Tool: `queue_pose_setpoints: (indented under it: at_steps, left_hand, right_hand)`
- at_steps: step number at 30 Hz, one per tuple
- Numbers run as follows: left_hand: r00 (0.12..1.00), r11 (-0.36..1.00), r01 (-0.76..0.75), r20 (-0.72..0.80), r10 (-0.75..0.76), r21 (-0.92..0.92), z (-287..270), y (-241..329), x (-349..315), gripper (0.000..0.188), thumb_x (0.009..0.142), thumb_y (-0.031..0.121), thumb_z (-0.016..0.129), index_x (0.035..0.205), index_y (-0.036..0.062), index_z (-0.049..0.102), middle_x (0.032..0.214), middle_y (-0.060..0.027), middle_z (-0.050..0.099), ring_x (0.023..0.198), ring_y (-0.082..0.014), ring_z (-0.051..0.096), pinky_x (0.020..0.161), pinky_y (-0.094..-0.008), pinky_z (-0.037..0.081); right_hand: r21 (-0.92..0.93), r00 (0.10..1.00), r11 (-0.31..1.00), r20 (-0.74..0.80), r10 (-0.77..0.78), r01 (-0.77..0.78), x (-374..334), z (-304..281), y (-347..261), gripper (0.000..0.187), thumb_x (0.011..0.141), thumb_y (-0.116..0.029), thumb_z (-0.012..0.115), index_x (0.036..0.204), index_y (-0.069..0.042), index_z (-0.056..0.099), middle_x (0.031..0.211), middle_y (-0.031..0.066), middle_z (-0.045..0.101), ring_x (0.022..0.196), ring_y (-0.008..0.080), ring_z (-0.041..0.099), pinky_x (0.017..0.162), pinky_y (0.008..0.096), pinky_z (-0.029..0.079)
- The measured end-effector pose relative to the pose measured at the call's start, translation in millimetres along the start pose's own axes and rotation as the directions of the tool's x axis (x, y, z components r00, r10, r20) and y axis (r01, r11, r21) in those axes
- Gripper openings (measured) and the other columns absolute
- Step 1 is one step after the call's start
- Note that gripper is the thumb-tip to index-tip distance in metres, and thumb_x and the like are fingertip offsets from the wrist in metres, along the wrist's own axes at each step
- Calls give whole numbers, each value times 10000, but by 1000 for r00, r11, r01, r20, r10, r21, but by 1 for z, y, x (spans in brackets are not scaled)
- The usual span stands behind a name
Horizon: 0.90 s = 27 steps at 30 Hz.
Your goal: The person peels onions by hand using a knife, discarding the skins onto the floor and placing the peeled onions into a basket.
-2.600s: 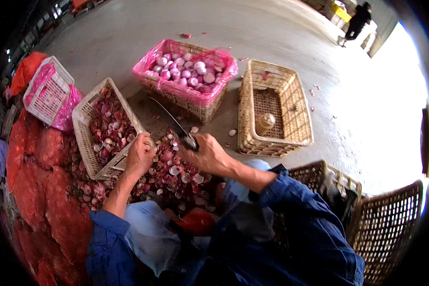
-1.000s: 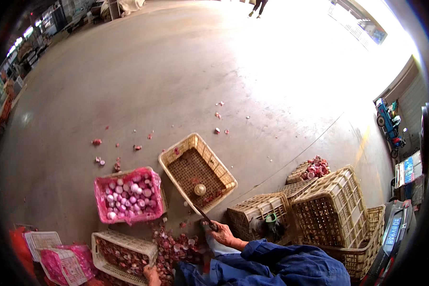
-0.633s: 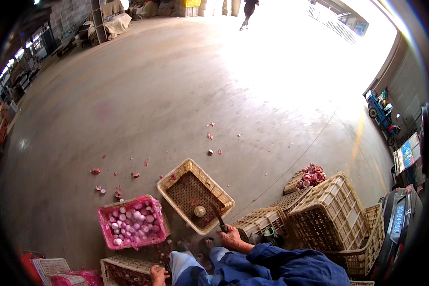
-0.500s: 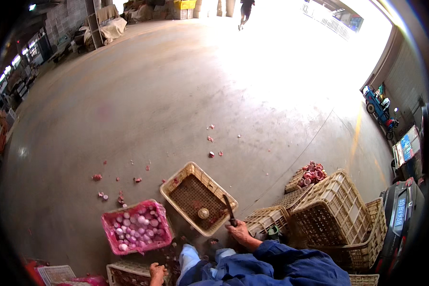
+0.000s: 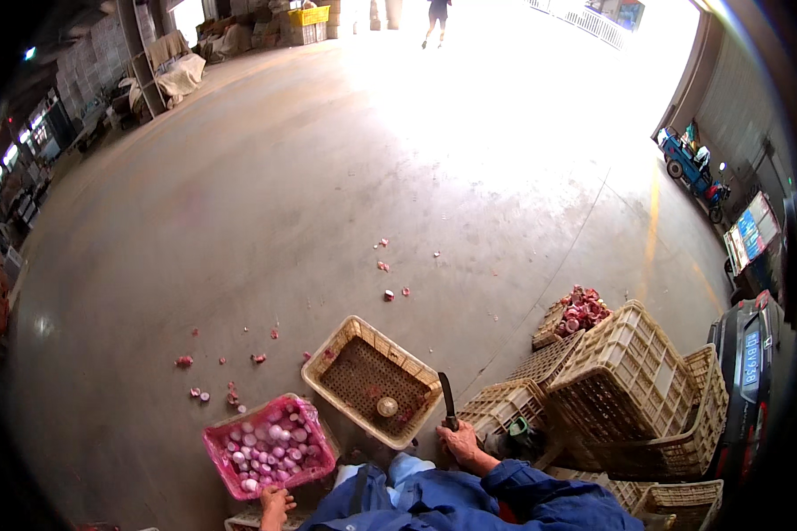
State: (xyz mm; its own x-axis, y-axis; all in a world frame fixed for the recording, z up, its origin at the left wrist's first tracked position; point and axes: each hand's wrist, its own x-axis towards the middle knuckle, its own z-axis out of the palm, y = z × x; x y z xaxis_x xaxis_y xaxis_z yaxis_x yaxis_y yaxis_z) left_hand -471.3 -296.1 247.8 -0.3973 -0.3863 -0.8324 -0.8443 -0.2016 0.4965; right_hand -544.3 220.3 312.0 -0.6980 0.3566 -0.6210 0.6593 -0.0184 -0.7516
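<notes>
My right hand is closed round the handle of a knife, its dark blade pointing up and away from me. Just beyond that hand sits a tan plastic crate with a mesh floor, holding one pale round onion and a few scraps of skin. My left hand is at the near side of a pink-lined crate, fingers partly spread, with nothing visible in them. Peeled purple-white onions fill that crate. My blue sleeve and lap cover the lower middle.
Stacked tan crates stand at my right, with reddish onion trimmings in one behind. A green object lies near them. Beyond are a car and a blue cart. Scraps dot the floor; a person is far off.
My left hand has come up to the pink-lined crate's near edge. The knife in my right hand now points straighter up. The whole view has shifted slightly.
</notes>
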Motion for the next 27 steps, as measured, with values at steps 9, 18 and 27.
queue_pose_setpoints:
  at_steps: [9,18,27]
  left_hand:
    - [992,952,-104,102,78,287,54,95,2,452,831,27,619,1254,-2,462,902,-156,631,641,-231,650,471,-357,554]
    - [954,934,-240,243,177,263,84,194,82,463,832,14,628,1257,-10,445,936,-163,628,653,-230,661,459,-349,569]
    - [967,958,-207,190,169,200,27,220,115,340,848,3,613,1156,6,470,871,-159,604,580,-249,630,454,-394,548]
  right_hand:
    - [115,997,993,-67,30,-22,15,3,9,258,843,-178,690,1039,-44,589,665,67,589,484,135,525,424,294,446]
    - [203,972,977,-212,103,-59,-5,30,2,369,841,-143,691,1164,-24,558,655,73,577,472,153,524,416,302,450]
    - [255,975,964,-182,129,-79,-4,94,-17,309,844,-147,722,1098,-32,588,667,80,608,503,141,542,439,287,443]
